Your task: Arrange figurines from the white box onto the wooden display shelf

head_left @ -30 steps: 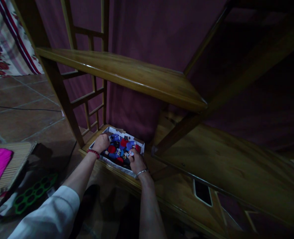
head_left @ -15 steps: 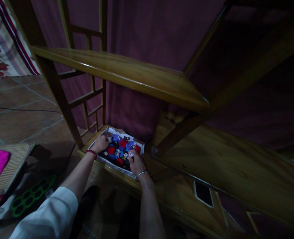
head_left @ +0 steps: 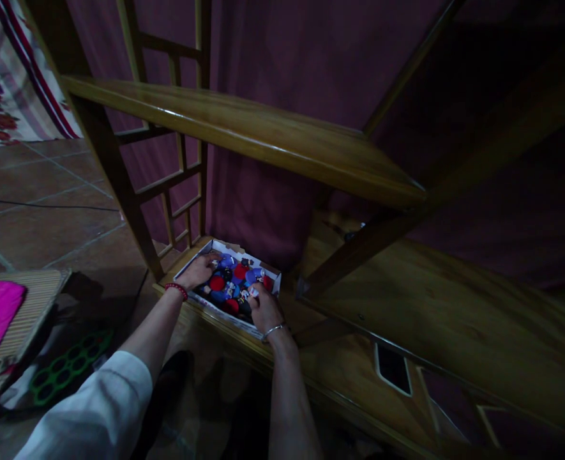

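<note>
A shallow white cardboard box rests on the low wooden shelf, filled with several small toy figurines in blue, red and black. Over the box's left end reaches my left hand, with a red bead bracelet at the wrist. Its fingers are stretched out loosely, touching or just above the figurines there. At the right end is my right hand, wearing a silver bangle. Thumb and fingers close around a small whitish figurine, whose details are too dim to make out.
A wooden upper shelf juts out above the box, beside a lattice side panel. A phone-like dark rectangle lies to the right. Bottom left are a green holed tray and a bamboo mat with pink cloth.
My left hand's fingers have uncurled and reached slightly further into the box. My right hand stays at the box's right end. The view has shifted slightly.
</note>
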The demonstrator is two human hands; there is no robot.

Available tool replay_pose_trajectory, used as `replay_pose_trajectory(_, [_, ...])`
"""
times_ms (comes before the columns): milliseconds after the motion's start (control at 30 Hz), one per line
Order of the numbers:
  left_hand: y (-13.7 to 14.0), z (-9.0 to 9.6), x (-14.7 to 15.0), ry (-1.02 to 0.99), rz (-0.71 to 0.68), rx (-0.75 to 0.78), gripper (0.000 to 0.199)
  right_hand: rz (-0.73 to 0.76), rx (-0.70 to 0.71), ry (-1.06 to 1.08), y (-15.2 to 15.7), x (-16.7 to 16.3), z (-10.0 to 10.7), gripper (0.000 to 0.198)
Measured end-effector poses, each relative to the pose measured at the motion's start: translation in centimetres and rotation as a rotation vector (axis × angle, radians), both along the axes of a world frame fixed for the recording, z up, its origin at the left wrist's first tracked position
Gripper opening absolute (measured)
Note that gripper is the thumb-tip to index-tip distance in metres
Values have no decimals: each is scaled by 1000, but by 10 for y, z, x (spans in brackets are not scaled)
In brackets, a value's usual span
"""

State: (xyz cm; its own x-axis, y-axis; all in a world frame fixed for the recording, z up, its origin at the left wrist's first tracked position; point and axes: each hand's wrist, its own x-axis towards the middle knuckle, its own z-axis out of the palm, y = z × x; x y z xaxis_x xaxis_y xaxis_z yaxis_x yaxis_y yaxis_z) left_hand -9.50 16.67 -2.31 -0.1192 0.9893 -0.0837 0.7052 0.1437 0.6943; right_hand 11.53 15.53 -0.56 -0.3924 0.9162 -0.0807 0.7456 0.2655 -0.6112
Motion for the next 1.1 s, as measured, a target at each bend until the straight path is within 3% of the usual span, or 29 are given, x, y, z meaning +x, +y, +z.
replay_pose_trajectory(200, [3,-8,-2,188,38,32,36,-2,11,19,0,2,1,24])
replay_pose_trajectory(467, [-2,-3,3,405,72,-18,31,-1,-21,-22,-1,2,4,23])
replay_pose_trajectory(833, [-4,-10,17,413,-244,-49,46,-37,-24,-55,-3,3,6,28])
replay_pose_trajectory(1100, [-6,-14,22,497,-289,-124,51,-49,-23,-47,-5,4,9,28])
